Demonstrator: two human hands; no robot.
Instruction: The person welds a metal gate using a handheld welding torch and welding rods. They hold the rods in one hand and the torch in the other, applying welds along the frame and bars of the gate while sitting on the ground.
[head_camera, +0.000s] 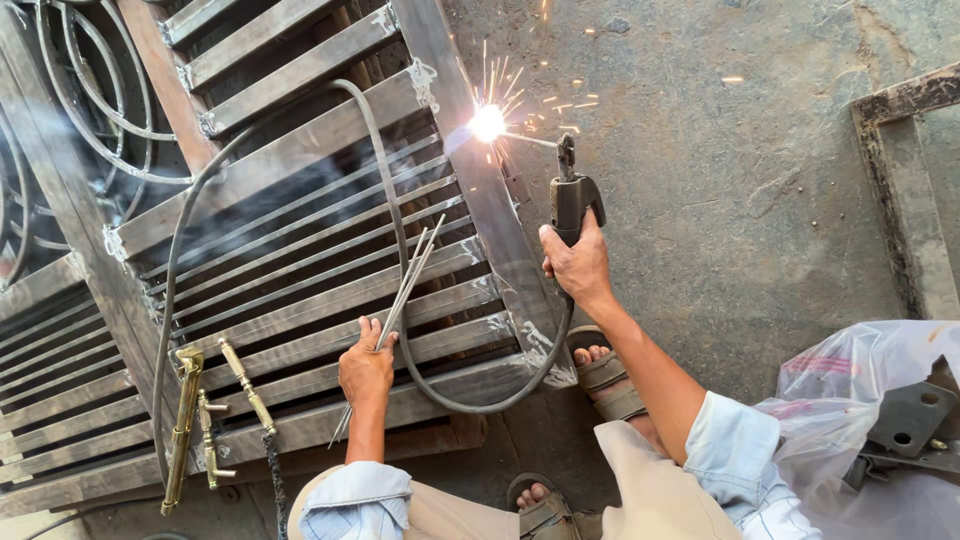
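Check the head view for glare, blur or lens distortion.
Head view: the welding arc blows out to white glare with spark streaks and thin smoke; hands and the grey slatted steel gate stay sharp in even daylight; wide-angle lens bends the gate's bars near the left edge.

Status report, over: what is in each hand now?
Right hand grips electrode holder, arc sparking on metal gate frame. Left hand holds spare welding rods. Cable lies across gate.

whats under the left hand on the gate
The left hand rests on a flat bar of the metal gate and grips a bundle of thin welding rods. The palm covers the rods' middle and the bar beneath.
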